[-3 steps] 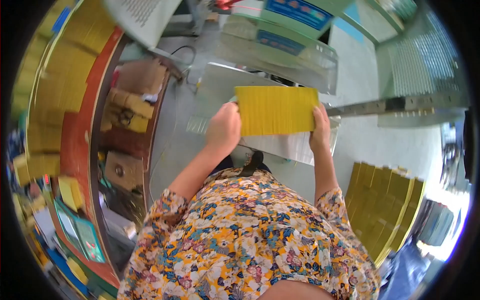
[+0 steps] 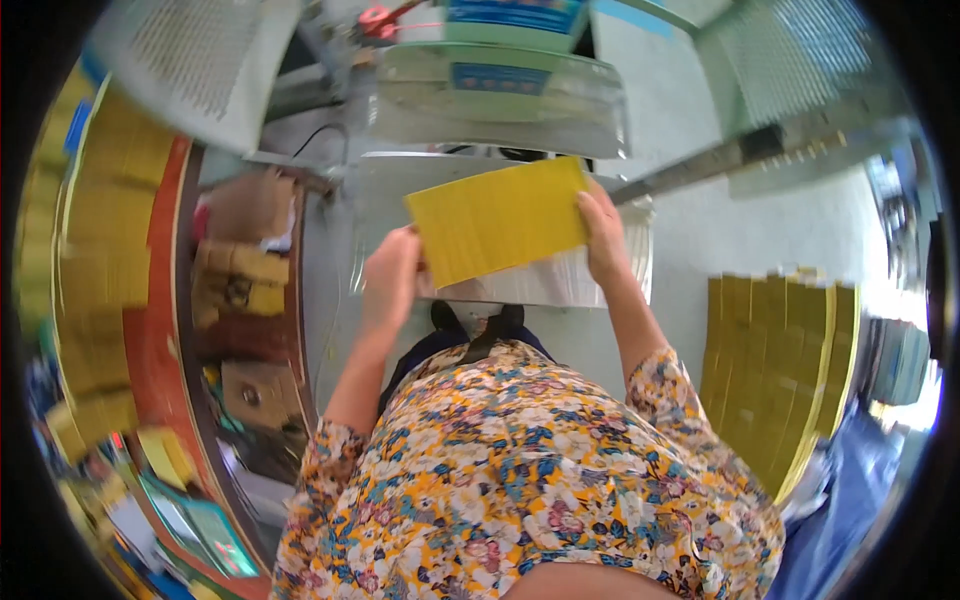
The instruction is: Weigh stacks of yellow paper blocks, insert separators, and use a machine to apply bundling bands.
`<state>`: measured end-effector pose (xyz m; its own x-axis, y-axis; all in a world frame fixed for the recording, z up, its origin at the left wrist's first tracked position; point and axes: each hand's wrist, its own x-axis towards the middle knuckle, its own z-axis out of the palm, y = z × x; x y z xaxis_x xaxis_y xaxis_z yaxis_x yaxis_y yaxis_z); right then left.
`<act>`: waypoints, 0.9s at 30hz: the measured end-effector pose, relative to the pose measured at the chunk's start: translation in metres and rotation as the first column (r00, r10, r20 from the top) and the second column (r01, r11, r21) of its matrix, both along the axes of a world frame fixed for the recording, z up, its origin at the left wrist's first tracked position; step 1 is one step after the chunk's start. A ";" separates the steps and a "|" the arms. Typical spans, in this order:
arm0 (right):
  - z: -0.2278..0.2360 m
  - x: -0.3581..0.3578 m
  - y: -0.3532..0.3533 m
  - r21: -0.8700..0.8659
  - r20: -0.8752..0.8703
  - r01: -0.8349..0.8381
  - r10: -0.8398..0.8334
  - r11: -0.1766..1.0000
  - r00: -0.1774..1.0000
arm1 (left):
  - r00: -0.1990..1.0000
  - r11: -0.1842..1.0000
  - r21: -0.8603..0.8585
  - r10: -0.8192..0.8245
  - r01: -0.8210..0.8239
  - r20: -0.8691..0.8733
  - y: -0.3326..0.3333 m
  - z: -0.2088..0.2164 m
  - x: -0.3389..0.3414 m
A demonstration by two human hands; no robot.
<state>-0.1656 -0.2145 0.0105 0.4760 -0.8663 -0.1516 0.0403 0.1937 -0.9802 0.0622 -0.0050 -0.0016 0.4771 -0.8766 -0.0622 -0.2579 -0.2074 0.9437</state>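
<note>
Between my two hands is a yellow rectangular bundle [image 2: 500,222], its face marked with fine lines like the edges of stacked paper. My left hand [image 2: 390,275] is closed on its left end, partly smeared by motion. At the opposite end my right hand [image 2: 603,235] grips it, thumb on the near face and the other fingers mostly hidden behind. The bundle tilts, right end higher than the left. It is above a pale, shiny flat surface [image 2: 385,190] in front of me; I cannot tell whether they touch.
Beyond stands a machine with a clear cover [image 2: 500,115]. A metal bar [image 2: 700,175] runs in from the right. Yellow stacks [image 2: 770,370] stand at right. On the left are a red-edged bench [image 2: 160,350] with yellow bundles and a shelf holding cardboard boxes [image 2: 260,395].
The bundle has gone from nearly level to tilted, its right end raised, still in both hands. The surroundings have shifted and turned in view.
</note>
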 end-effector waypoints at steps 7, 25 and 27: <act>-0.029 -0.030 -0.017 0.205 0.173 -0.002 -0.035 0.979 0.984 | 0.679 0.833 -0.170 0.292 -0.527 -0.673 -0.019 -0.039 -0.001; -0.021 0.012 -0.024 -0.027 0.037 -0.088 0.089 0.996 0.995 | 0.885 0.929 -0.303 0.050 -0.212 -0.464 -0.034 -0.059 -0.044; -0.020 0.021 -0.026 0.077 0.068 -0.124 0.119 0.989 0.991 | 0.842 0.880 -0.420 -0.042 -0.224 -0.537 -0.029 -0.068 -0.034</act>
